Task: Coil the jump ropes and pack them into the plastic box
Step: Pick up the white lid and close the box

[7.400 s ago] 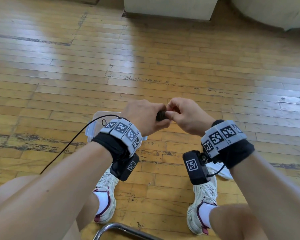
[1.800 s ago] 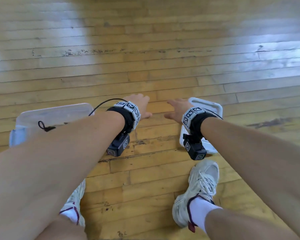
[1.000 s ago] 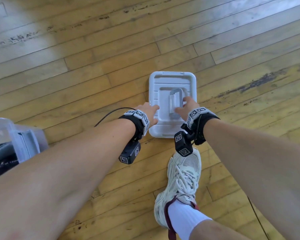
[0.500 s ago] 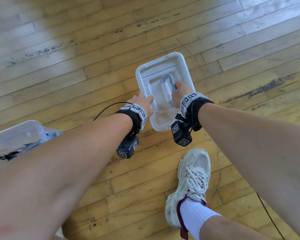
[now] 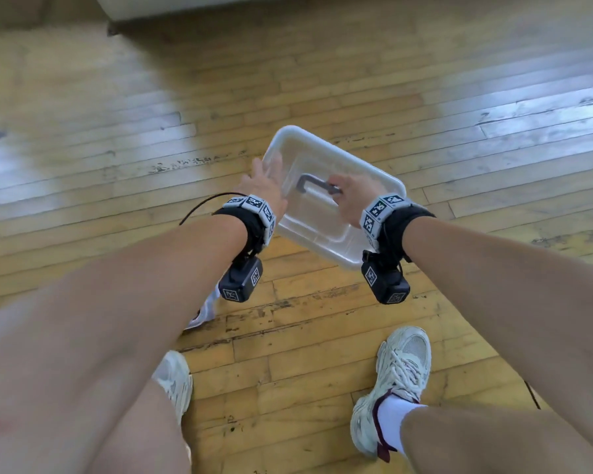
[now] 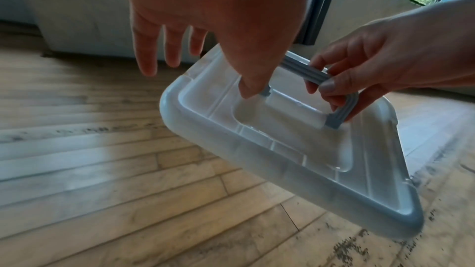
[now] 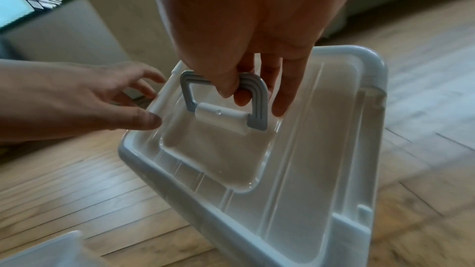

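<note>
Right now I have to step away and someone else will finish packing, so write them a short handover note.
Right hand: fingers curled round the grey handle, carrying the translucent lid tilted above the wooden floor.
Left hand: open, fingers at the lid's left edge, steadying it.
Plastic box: only a corner shows behind the left forearm; its contents can't be seen now.
Done: lid is picked up.
Left: probably set the lid on the box and press it shut; check the ropes first.
</note>
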The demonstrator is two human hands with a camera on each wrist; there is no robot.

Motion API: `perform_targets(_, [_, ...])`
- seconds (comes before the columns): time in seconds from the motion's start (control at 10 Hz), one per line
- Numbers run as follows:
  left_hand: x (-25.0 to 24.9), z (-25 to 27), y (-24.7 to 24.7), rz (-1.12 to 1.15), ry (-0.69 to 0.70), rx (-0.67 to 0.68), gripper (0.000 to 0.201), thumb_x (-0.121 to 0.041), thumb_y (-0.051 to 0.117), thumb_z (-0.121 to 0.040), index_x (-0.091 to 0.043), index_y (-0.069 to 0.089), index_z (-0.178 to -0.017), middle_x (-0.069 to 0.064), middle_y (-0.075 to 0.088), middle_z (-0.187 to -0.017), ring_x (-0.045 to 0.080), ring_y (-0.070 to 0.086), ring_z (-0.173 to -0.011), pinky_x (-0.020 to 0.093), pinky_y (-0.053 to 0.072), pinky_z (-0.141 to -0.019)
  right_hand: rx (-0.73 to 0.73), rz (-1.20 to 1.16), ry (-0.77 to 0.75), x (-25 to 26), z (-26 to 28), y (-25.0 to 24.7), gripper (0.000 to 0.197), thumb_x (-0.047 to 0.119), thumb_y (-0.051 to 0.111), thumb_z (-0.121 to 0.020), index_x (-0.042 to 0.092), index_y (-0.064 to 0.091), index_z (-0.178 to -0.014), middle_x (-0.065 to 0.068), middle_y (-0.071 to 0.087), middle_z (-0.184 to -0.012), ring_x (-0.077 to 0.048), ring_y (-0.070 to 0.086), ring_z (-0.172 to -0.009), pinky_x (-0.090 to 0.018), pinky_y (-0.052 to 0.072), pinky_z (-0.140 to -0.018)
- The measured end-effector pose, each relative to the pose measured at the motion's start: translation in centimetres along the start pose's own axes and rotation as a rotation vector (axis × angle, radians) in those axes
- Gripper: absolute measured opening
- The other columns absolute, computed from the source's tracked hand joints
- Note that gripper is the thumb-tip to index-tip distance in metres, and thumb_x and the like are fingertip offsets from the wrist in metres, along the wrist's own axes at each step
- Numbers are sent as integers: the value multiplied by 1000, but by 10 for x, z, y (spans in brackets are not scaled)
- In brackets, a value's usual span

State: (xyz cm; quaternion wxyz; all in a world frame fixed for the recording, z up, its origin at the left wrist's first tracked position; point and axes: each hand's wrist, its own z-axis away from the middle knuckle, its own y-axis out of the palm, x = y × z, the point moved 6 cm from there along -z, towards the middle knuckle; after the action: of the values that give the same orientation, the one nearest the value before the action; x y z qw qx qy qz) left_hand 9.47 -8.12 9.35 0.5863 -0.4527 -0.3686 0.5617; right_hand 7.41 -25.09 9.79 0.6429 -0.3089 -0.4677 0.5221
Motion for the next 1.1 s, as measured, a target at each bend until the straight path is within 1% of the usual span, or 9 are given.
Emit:
perform_targets(0.2, [63, 50, -40, 304, -84, 10, 101, -25, 69, -91, -32, -6, -158, 24, 26, -155, 43, 61, -111, 44, 53, -85, -163, -28, -109, 66, 42, -47, 25, 20, 45, -104, 26, 66, -117, -2, 66, -96, -26, 62, -82, -36, 54, -70])
perform_targets(0.3, [96, 77, -42, 393, -104, -6, 97, -30, 66, -94, -35, -7, -157, 24, 40, -145, 40, 59, -113, 44, 50, -87, -261, -103, -165, 95, 53, -48, 28, 18, 48, -103, 25, 70, -119, -4, 70, -101, -28, 64, -87, -39, 57, -76])
perform_targets(0.5, [176, 115, -29, 538, -228, -8, 83, -12, 55, -95, -37, 3, -155, 17, 64, -100, 33, 67, -75, 45, 61, -66, -262, -213, -251, 161, 55, -8, 29, 14, 51, -101, 23, 72, -119, -4, 70, -101, -22, 61, -80, -29, 50, -67])
perform_targets(0.6, [220, 126, -29, 575, -301, -10, 72, -6, 50, -93, -35, 16, -150, 17, 64, -101, 37, 68, -80, 53, 61, -69, -254, -251, -280, 195, 52, 8, 29, 16, 52, -101, 24, 72, -120, 1, 65, -96, -18, 57, -74, -24, 44, -60])
perform_targets(0.7, [258, 128, -29, 528, -313, -31, 57, -10, 51, -93, -23, 31, -145, 17, 62, -109, 38, 67, -88, 52, 60, -74, -249, -343, -341, 227, 49, 23, 30, 15, 55, -98, 22, 71, -123, -3, 68, -110, -25, 63, -96, -36, 53, -84])
perform_targets(0.8, [291, 128, -27, 536, -357, -11, 54, -8, 52, -94, -21, 34, -143, 14, 62, -110, 35, 66, -88, 51, 60, -76, -300, -160, -275, 248, 38, 32, 47, 19, 56, -95, 27, 51, -140, -3, 44, -146, -28, 33, -140, -50, 26, -118])
perform_targets(0.9, [325, 127, -20, 519, -397, -13, 54, -7, 52, -97, -18, 35, -147, 14, 59, -125, 36, 63, -104, 48, 57, -88, -222, -150, -28, 246, 27, 39, 67, 25, 50, -96, 32, 20, -156, 0, 6, -166, -30, 3, -153, -58, 7, -121])
perform_targets(1.0, [350, 121, -15, 464, -426, -3, 57, -4, 52, -96, -16, 36, -149, 14, 58, -133, 36, 61, -111, 44, 55, -90, 22, -388, 117, 240, 9, 72, 76, 19, 47, -98, 32, 5, -159, -11, 25, -161, -38, 48, -130, -49, 46, -101])
perform_targets(1.1, [365, 120, -11, 317, -421, 6, 50, -3, 52, -95, -7, 43, -144, 17, 62, -125, 39, 62, -110, 40, 48, -85, 134, -466, 152, 243, -2, 104, 74, 17, 48, -98, 28, 6, -159, -16, 61, -117, -26, 59, -75, -35, 50, -64])
